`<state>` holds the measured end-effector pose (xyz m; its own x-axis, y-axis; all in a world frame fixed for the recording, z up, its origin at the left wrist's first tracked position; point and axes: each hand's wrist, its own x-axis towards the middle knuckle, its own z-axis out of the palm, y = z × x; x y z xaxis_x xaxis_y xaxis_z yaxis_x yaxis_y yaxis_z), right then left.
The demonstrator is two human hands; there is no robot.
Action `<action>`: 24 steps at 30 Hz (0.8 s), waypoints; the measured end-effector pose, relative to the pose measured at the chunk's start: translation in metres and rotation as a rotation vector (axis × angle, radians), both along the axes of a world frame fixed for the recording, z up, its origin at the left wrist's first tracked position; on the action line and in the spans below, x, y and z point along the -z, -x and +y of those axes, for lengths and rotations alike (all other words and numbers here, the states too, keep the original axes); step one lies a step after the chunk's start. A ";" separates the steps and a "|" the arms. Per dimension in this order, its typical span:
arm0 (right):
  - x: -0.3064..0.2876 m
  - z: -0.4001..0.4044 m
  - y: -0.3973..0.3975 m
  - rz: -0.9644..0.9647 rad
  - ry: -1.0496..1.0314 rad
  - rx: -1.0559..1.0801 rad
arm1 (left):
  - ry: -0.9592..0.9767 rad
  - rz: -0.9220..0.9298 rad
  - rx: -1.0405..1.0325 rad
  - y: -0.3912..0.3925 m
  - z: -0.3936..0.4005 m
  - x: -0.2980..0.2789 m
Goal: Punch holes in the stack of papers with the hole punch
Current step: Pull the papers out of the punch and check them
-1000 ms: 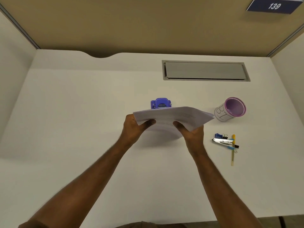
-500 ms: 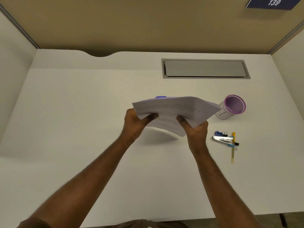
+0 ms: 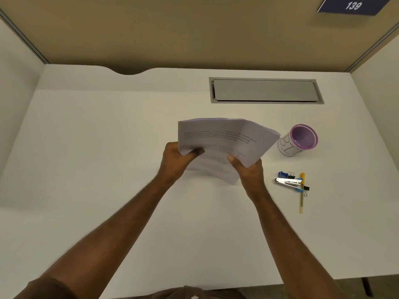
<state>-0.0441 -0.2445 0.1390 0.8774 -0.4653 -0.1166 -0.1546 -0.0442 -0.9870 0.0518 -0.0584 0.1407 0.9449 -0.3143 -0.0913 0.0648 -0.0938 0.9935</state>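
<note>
Two hands, mine, hold the stack of papers (image 3: 224, 143) up off the white desk (image 3: 108, 169) at center. My left hand (image 3: 177, 160) grips its near-left corner, thumb curled over the printed top sheet; my right hand (image 3: 248, 171) pinches the near edge at 4 o'clock. At 3 o'clock lie a stapler (image 3: 288, 181), binder clips (image 3: 286, 175) and a yellow pen (image 3: 301, 193). At 2 o'clock stands a purple cup (image 3: 299, 140), at 1 o'clock a grey hatch (image 3: 265, 90).

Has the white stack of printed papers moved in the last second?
Yes. The white stack of printed papers has risen and tilted up, now hiding the hole punch, its right corner nearer the purple mesh cup.
</note>
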 end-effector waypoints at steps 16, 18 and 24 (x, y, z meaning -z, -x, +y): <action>0.003 -0.003 0.005 -0.013 0.056 0.042 | 0.016 -0.011 -0.002 0.006 0.002 0.003; 0.003 -0.004 0.005 -0.032 0.065 0.058 | 0.033 -0.029 -0.017 0.006 0.004 0.003; 0.001 -0.003 0.004 -0.031 0.078 0.087 | 0.012 -0.045 -0.017 0.005 0.003 0.002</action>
<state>-0.0483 -0.2480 0.1376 0.8361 -0.5463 -0.0506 -0.1305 -0.1085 -0.9855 0.0468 -0.0556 0.1392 0.9531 -0.2994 -0.0450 0.0215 -0.0814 0.9965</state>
